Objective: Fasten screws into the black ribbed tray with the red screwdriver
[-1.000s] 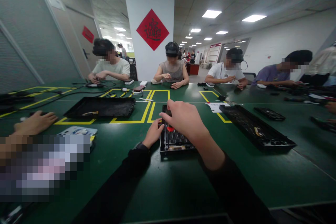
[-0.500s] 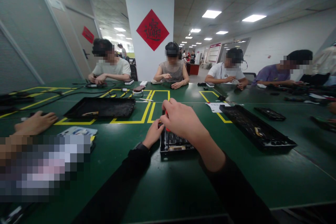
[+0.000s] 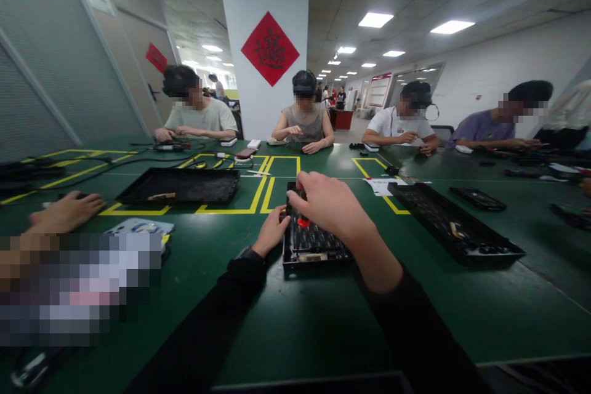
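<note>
The small black tray of parts (image 3: 308,245) lies on the green table (image 3: 295,320) straight ahead, between both wrists. Since a second ago the right hand (image 3: 330,206) has curled from a flat cover over the tray into a pinch on a red-handled tool (image 3: 303,220), now held upright over the parts, so fine work on one spot seems under way. The left hand (image 3: 272,231) stays loosely curled against the tray's left edge, steadying it. The tool's tip and what it touches are hidden. A co-worker's hand (image 3: 69,210) rests at far left, beside a blurred patch.
</note>
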A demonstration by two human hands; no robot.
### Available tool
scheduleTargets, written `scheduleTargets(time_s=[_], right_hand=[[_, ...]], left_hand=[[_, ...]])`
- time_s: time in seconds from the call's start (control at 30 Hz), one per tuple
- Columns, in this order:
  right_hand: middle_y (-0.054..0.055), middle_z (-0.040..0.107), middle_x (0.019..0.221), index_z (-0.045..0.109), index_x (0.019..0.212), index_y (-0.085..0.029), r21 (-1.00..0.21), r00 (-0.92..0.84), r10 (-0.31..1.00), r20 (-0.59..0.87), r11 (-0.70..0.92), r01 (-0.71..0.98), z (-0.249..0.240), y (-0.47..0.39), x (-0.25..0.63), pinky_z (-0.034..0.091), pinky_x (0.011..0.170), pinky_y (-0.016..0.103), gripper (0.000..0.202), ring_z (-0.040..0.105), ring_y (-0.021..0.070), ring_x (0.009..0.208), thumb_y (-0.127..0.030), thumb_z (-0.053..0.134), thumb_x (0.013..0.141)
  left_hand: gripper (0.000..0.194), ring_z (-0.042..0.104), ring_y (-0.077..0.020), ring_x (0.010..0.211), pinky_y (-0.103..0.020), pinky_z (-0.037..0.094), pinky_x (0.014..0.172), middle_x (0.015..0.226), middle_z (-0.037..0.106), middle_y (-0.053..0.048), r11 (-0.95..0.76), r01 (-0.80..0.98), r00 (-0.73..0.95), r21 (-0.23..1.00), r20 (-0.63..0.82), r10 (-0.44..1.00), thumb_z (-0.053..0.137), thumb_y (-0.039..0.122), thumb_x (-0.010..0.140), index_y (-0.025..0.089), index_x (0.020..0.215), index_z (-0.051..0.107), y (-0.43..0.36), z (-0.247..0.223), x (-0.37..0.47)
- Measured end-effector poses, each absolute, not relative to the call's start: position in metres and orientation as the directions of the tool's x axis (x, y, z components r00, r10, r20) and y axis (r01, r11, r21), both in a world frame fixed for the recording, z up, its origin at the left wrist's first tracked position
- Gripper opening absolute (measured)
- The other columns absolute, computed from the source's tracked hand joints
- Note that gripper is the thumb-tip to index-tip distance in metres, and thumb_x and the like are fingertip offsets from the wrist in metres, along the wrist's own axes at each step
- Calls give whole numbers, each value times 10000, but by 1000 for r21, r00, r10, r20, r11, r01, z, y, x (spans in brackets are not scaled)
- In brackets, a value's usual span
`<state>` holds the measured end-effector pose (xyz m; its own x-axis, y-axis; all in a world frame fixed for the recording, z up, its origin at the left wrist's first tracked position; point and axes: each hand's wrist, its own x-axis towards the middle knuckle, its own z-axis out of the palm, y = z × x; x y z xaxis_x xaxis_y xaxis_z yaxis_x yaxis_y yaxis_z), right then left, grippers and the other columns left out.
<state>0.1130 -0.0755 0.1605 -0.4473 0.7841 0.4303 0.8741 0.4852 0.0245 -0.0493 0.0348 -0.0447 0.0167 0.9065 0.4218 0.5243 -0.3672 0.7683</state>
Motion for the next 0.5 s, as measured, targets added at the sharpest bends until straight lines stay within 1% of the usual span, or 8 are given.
scheduleTargets(time_s=[0.07,0.17,0.2,0.27,0.37,0.5], right_hand=[[85,610,913,536,973,-166,27,-438,781,445,477,878,159,-74,113,397,656,302,288,581,200,763,-357,334,897],[81,598,943,530,964,-161,38,-453,765,458,492,870,159,-74,112,392,651,288,219,578,187,761,-274,366,874],[82,594,958,528,965,-159,37,-464,758,459,505,862,159,-74,111,392,654,283,210,577,185,773,-269,379,867],[84,593,968,522,977,-159,24,-473,752,459,522,852,159,-75,110,391,658,278,223,577,186,789,-300,387,870],[77,609,927,509,1009,-170,-6,-450,767,457,508,861,159,-76,108,389,646,286,275,584,196,771,-371,367,886],[69,612,921,514,998,-177,-3,-455,771,446,510,860,160,-78,107,379,642,287,220,583,193,762,-303,395,861]], left_hand=[[361,560,-196,988,-374,421,900,1132,577,-114,-374,521,23,767,426,905,474,286,815,141,1142,519,33,-43,-49],[369,558,-202,987,-384,418,903,1123,580,-115,-372,528,21,763,426,904,480,284,809,136,1145,516,33,-42,-49],[371,558,-206,985,-390,417,903,1113,585,-115,-369,529,18,764,425,905,482,282,806,135,1145,517,33,-42,-49],[371,558,-214,984,-399,420,900,1097,595,-112,-363,524,12,770,419,908,489,274,798,137,1141,520,33,-42,-48],[369,558,-222,989,-401,424,900,1086,603,-106,-357,510,5,783,412,911,499,266,788,149,1137,524,32,-41,-48],[378,552,-230,1011,-402,421,904,1107,593,-115,-371,517,19,771,423,906,480,275,800,137,1150,515,31,-39,-47]])
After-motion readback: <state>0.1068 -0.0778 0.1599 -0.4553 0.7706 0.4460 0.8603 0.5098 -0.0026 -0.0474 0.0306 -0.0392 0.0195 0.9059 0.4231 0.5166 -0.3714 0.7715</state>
